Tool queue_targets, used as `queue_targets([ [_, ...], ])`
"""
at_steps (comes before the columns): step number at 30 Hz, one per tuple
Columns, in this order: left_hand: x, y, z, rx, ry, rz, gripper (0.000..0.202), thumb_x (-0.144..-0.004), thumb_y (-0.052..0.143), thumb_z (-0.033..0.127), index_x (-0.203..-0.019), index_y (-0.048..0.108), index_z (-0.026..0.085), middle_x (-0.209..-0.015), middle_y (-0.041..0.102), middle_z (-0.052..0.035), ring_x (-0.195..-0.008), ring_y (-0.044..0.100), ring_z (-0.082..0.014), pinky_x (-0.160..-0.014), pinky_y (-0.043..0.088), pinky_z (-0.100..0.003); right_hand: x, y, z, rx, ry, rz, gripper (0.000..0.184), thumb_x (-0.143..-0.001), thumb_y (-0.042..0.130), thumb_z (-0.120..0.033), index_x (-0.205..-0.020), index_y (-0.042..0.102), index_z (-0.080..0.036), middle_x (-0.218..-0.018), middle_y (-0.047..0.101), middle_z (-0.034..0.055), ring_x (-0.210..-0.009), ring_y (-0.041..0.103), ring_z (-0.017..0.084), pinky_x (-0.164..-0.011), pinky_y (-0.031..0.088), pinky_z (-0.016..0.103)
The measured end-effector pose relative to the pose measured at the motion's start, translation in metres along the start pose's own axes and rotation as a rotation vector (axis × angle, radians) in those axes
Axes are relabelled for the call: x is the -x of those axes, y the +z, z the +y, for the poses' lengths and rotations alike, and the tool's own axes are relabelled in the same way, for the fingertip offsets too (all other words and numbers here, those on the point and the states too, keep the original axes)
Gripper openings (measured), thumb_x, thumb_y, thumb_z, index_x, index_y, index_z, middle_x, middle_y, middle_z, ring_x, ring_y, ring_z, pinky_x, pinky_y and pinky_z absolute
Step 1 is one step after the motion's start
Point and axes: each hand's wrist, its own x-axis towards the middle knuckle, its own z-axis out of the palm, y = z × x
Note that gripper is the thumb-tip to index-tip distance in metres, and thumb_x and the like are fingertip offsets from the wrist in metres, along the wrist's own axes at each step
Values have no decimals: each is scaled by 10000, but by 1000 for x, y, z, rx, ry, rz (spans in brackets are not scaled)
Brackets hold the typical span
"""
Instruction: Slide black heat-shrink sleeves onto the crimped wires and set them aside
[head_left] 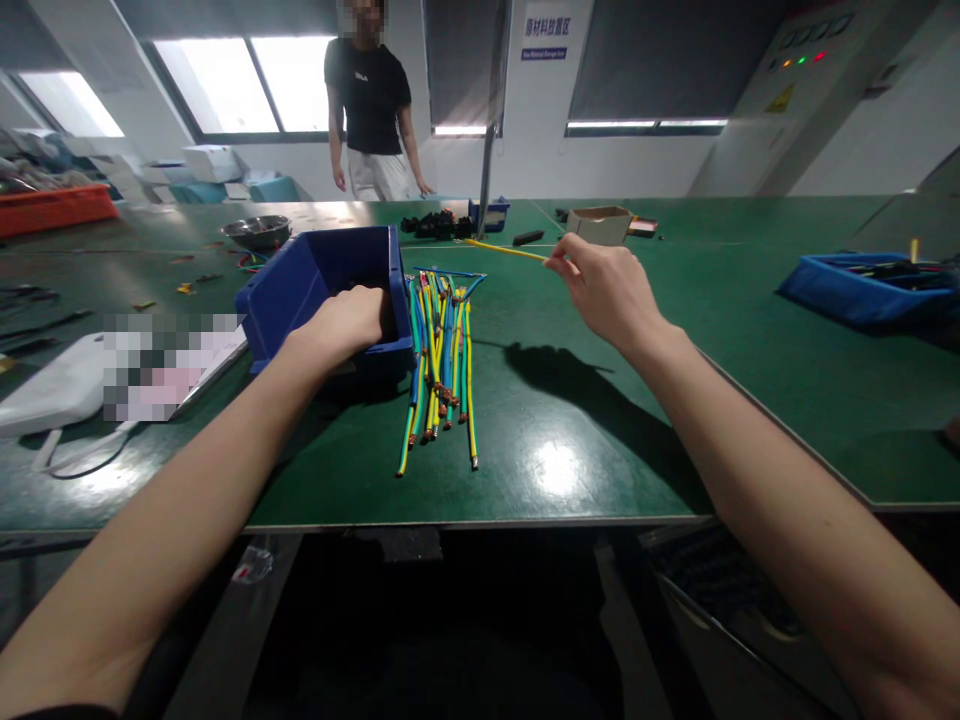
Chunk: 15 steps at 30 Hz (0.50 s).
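Note:
My right hand (601,285) is closed in a pinch on one end of a yellow wire (506,249), which stretches out to the left above the table. My left hand (349,322) reaches into a dark blue plastic bin (319,265); its fingers are hidden inside. Just right of the bin lies a loose bundle of short wires (466,375), yellow-green and blue, with bare copper or metal-tipped ends. A few blue pieces lie crosswise at the bundle's far end.
The green table (570,400) carries a metal bowl (259,232), black parts (437,225), a cardboard box (598,222) and a blue tray (874,285) of wires at right. A white device (56,385) with a cable is at left. A person (367,105) stands across the table.

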Motion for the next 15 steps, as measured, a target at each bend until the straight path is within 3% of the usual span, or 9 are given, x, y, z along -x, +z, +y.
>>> queue_targets([
  [4,1,-2,1,14,3,-12,414,-841,484,273,-1173,653,93,-1050,715,-223,-1019,694,-349,-835,539,-353,0,7,8,-121,-111,-34,310,-972,409,-164,-1157,657,-141,-1000,710,113,-889,642,202,-756,441,331],
  [10,4,-4,4,2,-12,-21,402,-845,467,214,-1182,647,89,-1105,711,-220,-1037,690,-353,-836,539,-362,0,13,12,-145,-124,-10,258,-957,494,-246,-1048,725,-181,-973,708,95,-851,632,217,-766,434,345],
  [15,5,-5,4,-4,2,-26,400,-840,467,194,-1181,642,81,-1125,701,-230,-1030,692,-366,-811,542,-367,-2,14,14,-202,-181,-48,227,-908,533,-171,-1014,734,-166,-985,695,100,-842,626,206,-761,444,336],
])
